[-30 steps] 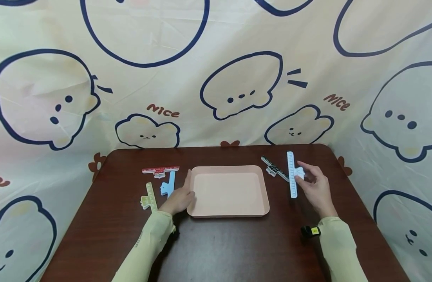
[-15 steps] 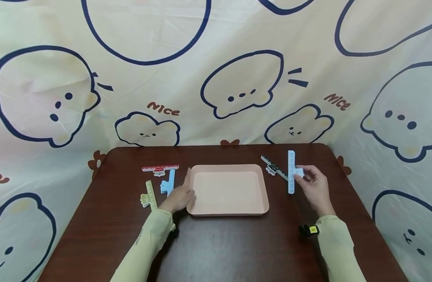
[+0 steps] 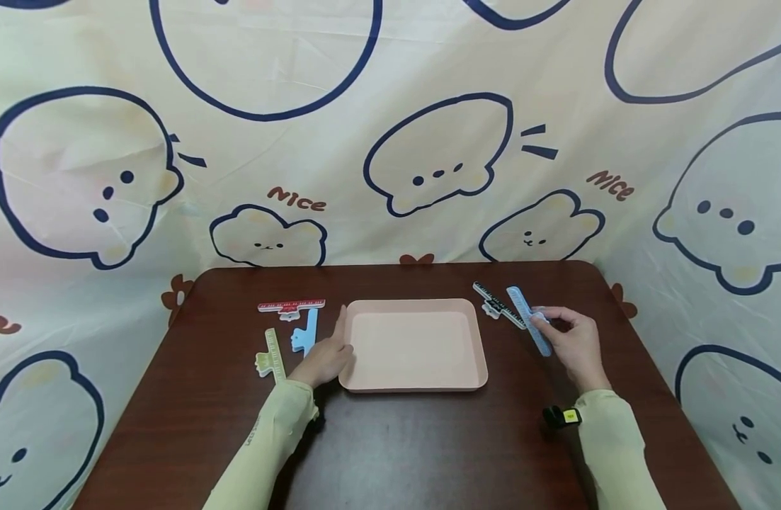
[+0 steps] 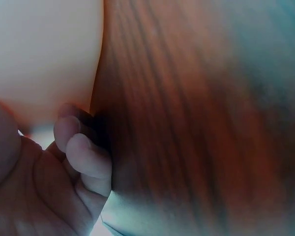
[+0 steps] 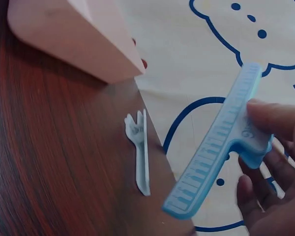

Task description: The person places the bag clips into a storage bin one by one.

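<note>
My right hand [image 3: 571,343] pinches a light-blue piano-key page clip [image 5: 214,147] by its handle, thumb on the near side and other fingers behind. The long bar shows slanted above the table in the right wrist view. My left hand [image 3: 323,360] holds the left edge of a pink rectangular tray [image 3: 412,347], thumb at the rim and index finger stretched along the side. Curled fingertips [image 4: 83,147] meet the tray's outer wall in the left wrist view. Just left of the blue clip lies a black page clip [image 3: 500,306] with a pale handle.
Left of the tray lie a red page clip [image 3: 291,307], another blue clip [image 3: 306,333] partly behind the left hand, and a yellow-green clip [image 3: 273,354]. The dark wooden table [image 3: 415,453] ends at a cartoon-printed curtain [image 3: 339,156] behind and on both sides.
The blue clip in my right hand has turned from upright in the head view to a slant, its far end swinging left and near end right. The left hand and tray stay in place.
</note>
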Demonstrator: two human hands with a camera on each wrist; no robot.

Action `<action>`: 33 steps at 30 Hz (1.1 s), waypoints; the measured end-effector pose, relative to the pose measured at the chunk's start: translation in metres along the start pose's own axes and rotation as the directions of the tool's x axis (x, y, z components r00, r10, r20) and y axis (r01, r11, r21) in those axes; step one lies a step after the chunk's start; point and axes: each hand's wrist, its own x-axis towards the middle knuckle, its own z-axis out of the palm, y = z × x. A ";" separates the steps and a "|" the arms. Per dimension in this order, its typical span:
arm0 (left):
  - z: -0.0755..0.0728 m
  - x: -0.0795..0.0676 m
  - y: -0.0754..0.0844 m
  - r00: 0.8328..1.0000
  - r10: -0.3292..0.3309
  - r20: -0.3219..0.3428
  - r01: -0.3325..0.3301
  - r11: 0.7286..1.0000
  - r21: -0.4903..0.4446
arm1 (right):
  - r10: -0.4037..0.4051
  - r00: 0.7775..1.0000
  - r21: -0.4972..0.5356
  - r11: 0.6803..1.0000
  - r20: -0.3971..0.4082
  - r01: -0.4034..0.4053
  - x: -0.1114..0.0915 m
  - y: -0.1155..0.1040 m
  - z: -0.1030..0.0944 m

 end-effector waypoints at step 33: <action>0.004 0.001 0.004 0.999 0.000 -0.042 0.003 0.997 0.077 | 0.118 0.989 0.153 0.980 0.087 -0.131 0.004 -0.005 -0.003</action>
